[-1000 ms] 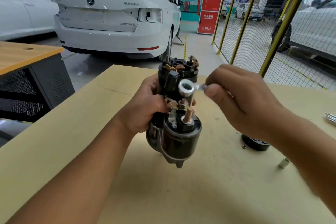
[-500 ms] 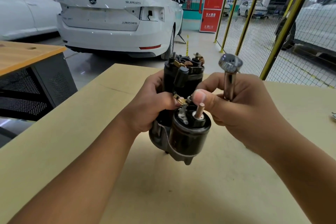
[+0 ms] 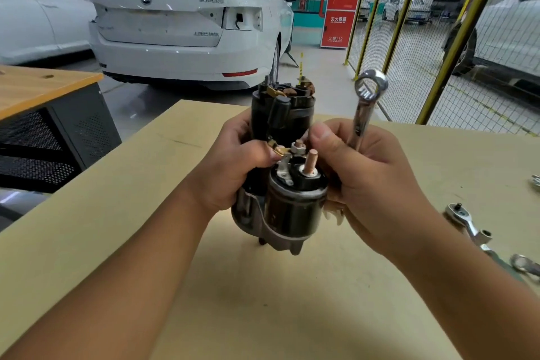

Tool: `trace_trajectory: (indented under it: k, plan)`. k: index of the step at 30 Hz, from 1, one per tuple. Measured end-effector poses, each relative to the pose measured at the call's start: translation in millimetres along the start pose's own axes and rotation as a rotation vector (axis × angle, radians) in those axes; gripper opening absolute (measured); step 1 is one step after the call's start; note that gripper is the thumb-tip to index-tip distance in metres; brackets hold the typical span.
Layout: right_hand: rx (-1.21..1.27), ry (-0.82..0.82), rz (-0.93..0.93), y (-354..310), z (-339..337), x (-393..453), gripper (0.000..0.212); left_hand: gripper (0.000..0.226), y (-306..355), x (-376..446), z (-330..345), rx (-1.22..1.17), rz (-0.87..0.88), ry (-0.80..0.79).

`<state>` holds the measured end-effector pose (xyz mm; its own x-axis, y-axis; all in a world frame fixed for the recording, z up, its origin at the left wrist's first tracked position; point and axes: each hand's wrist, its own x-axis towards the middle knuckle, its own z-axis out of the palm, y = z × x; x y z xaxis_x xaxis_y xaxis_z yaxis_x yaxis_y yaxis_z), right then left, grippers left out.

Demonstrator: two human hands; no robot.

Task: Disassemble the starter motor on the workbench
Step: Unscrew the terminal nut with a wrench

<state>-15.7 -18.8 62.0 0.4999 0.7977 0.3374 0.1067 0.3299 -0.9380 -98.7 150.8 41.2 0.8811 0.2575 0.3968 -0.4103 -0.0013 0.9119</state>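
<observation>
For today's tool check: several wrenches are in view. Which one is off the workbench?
The ring wrench gripped upright in the right hand; the ratchet wrench and others lie flat on the workbench.

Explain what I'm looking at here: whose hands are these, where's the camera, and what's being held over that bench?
One view, from a camera worn on the person's head, looking forward and down. No robot: two bare hands. The left hand grips the starter motor, held just above the tan workbench. The right hand steadies the motor's other side while holding a ring spanner upright. A ratchet handle and other tools lie at the bench's right edge. A white car stands behind.
</observation>
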Motion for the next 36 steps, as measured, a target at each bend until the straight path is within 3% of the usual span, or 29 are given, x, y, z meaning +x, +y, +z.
trace_trajectory:
  k: [11,15,22,25,30,36]
  plan:
    - [0.041,-0.035,0.047,-5,0,3,0.027,0.048,3,-2,2,-0.001,-0.002,0.033]
    - [0.054,-0.012,0.039,-4,0,2,0.029,0.039,3,-3,4,0.001,0.014,0.03]
    - [0.015,-0.018,0.058,-4,-6,5,0.036,0.044,2,-3,7,0.022,0.029,0.057]
    - [0.002,-0.05,0.066,-6,-10,8,0.027,0.048,1,-2,7,0.05,0.044,0.103]
    - [0.09,-0.028,0.152,0,-9,11,0.03,0.043,-5,0,10,0.058,0.094,0.21]
    - [0.082,-0.136,0.246,-5,-22,18,0.032,0.038,-6,2,12,0.112,0.102,0.234]
